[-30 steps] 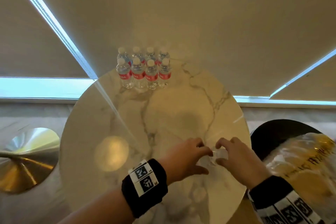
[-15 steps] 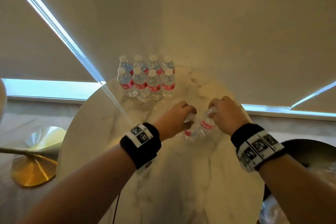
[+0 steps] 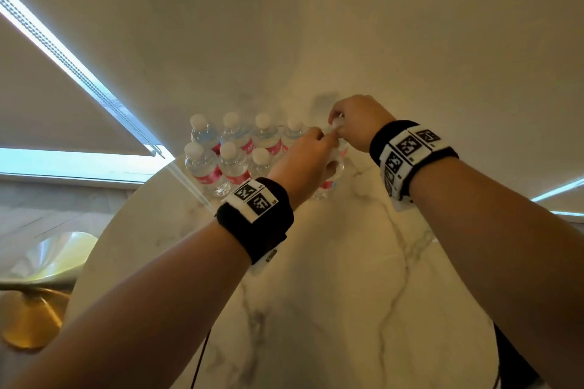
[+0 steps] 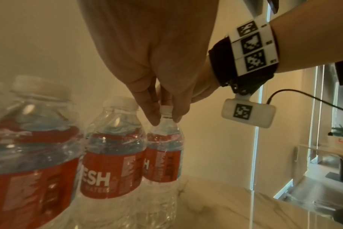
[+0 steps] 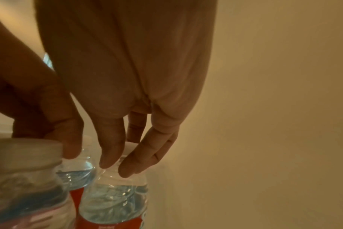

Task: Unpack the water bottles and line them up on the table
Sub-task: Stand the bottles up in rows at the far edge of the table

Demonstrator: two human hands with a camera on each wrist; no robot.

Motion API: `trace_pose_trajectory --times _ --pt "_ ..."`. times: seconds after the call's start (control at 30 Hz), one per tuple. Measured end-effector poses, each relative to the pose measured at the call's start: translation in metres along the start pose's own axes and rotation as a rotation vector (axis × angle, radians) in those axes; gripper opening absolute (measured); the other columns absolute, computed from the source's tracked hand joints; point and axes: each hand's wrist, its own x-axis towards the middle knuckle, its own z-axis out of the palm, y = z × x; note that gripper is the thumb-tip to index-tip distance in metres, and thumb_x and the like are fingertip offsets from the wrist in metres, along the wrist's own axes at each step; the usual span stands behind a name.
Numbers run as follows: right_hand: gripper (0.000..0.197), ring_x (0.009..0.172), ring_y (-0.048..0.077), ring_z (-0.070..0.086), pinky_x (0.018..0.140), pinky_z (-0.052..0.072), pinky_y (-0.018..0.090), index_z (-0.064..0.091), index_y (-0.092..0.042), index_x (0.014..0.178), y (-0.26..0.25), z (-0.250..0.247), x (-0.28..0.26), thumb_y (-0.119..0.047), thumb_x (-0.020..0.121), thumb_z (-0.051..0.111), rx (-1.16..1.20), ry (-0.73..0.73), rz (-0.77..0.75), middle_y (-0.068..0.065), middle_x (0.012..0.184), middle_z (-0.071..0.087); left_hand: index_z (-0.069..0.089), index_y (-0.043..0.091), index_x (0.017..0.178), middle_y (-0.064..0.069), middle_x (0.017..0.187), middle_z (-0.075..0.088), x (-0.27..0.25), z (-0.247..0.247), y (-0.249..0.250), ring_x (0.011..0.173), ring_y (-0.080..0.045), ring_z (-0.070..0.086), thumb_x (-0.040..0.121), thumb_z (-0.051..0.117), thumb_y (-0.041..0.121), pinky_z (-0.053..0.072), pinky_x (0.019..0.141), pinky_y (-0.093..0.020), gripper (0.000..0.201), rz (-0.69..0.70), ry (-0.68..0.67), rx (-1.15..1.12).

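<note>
Several clear water bottles (image 3: pixel 234 151) with red labels and white caps stand in two rows at the far edge of the round marble table (image 3: pixel 331 278). My left hand (image 3: pixel 319 140) pinches the cap of one more bottle (image 3: pixel 327 183) at the right end of the front row. In the left wrist view this bottle (image 4: pixel 162 155) stands upright beside its neighbour (image 4: pixel 112 155). My right hand (image 3: pixel 338 126) grips the cap of another bottle (image 3: pixel 343 150) at the right end of the back row. Its fingers (image 5: pixel 112 155) curl over that bottle (image 5: pixel 114 198).
A wall rises directly behind the bottles, with window blinds (image 3: pixel 63 110) to the left. A gold round base (image 3: pixel 28 319) sits on the floor at lower left. A dark object (image 3: pixel 512 366) lies past the table's right rim. Bare marble stretches between me and the rows.
Both hands have carried a bottle each from the table's near edge across to the right end of the rows. The view has moved closer to the table.
</note>
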Motion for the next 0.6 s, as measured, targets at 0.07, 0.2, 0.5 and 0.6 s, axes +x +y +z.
trace_pose_trajectory --times 0.07,0.2,0.5,0.6 --pt "0.023 0.092 0.027 0.067 0.073 0.053 0.032 0.072 -0.015 0.105 -0.007 0.003 0.006 -0.012 0.083 0.066 0.011 -0.013 -0.030 0.010 0.110 0.068 0.059 0.003 0.131 -0.018 0.115 0.061 0.001 0.003 0.001 0.089 -0.032 0.064 0.093 0.067 0.016 0.044 0.071 -0.030 0.041 -0.024 0.032 0.011" --pt "0.024 0.088 0.023 0.066 0.069 0.048 0.028 0.071 -0.016 0.105 -0.012 0.003 0.011 -0.012 0.082 0.066 0.041 -0.037 -0.060 0.007 0.105 0.069 0.059 0.001 0.127 -0.017 0.111 0.062 0.000 0.009 0.003 0.088 -0.031 0.064 0.092 0.067 0.017 0.046 0.069 -0.029 0.040 -0.056 0.092 0.007" --pt "0.036 0.087 0.021 0.065 0.081 0.053 0.033 0.063 -0.023 0.115 -0.008 -0.001 -0.004 -0.036 0.082 0.073 0.192 -0.050 -0.026 0.003 0.110 0.063 0.058 0.000 0.135 -0.016 0.129 0.064 -0.040 -0.005 0.018 0.111 -0.030 0.065 0.094 0.067 0.028 0.055 0.097 -0.038 0.050 -0.058 0.189 -0.053" --pt "0.043 0.083 0.023 0.067 0.080 0.055 0.038 0.061 -0.023 0.113 -0.003 0.002 -0.022 -0.051 0.081 0.069 0.245 0.065 0.037 0.001 0.104 0.065 0.062 0.009 0.132 -0.006 0.127 0.064 -0.098 -0.008 0.012 0.107 -0.021 0.066 0.100 0.059 0.035 0.057 0.092 -0.034 0.041 -0.048 0.261 -0.106"
